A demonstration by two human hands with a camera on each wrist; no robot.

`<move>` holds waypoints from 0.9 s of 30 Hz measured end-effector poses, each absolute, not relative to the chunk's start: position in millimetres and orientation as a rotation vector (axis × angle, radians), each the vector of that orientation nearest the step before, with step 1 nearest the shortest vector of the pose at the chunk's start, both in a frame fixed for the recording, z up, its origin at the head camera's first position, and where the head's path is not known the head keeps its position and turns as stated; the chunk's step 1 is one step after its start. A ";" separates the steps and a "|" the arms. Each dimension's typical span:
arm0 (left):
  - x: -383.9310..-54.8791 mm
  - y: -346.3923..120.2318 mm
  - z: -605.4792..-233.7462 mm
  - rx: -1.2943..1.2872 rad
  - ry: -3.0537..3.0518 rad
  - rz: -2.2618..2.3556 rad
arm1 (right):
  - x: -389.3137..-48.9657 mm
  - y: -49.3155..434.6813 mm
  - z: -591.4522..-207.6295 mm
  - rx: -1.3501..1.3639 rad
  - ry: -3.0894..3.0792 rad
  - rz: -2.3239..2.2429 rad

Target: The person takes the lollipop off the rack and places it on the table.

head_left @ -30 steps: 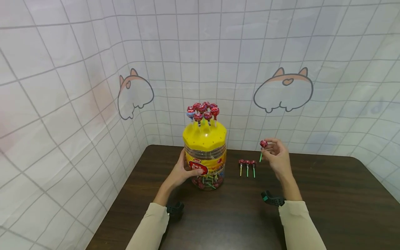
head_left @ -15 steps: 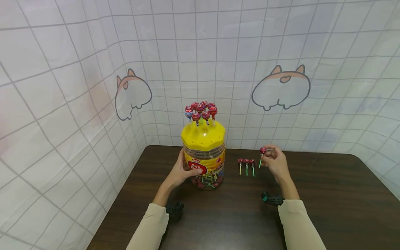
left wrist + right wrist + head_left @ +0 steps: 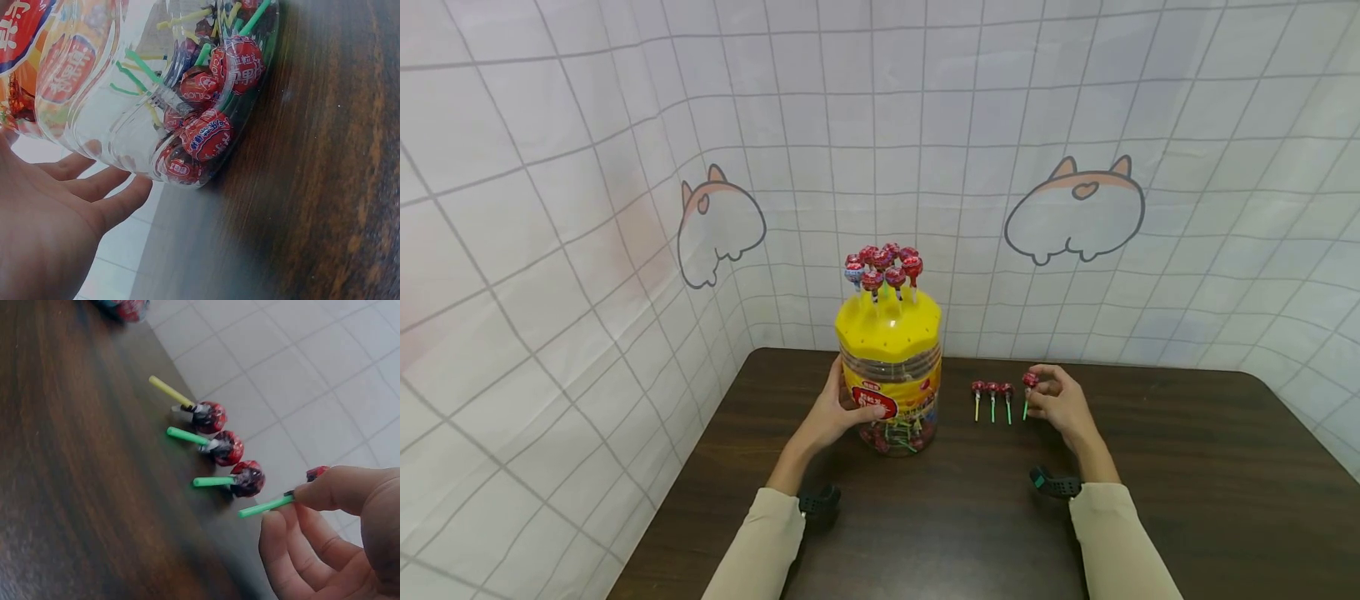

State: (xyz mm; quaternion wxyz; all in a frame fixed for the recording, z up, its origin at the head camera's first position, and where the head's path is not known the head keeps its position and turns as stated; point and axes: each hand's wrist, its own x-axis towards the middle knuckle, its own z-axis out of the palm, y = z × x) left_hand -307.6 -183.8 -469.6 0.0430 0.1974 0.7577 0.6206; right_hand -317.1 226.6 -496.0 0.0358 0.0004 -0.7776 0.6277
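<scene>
The jar [image 3: 891, 385] is clasped by the left hand [image 3: 833, 417]; the lollipop [image 3: 1030, 379] pinched centre-right by the right hand [image 3: 1065, 407] is best laid parallel.

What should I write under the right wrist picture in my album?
A right hand pinches a green-stick lollipop beside three lollipops in a row.

I record the lollipop [image 3: 1030, 380] I hold: red wrapper [image 3: 317, 473], green stick [image 3: 265, 507]. Row of lollipops [image 3: 992, 389]: red, two green sticks [image 3: 214, 481] (the third, yellow). Jar lid [image 3: 887, 329]: yellow. My sleeves [image 3: 760, 546]: cream. Backdrop [image 3: 880, 125]: white, grey grid.
</scene>
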 end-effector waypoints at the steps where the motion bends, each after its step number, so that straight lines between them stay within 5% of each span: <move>1: -307.3 -183.8 -469.7 0.602 2.322 1.896 | -317.0 226.9 -497.4 0.006 -2.419 1.912; 27: -310.8 -181.8 -471.0 0.604 2.302 1.919 | -330.2 240.5 -505.4 0.126 -2.714 1.529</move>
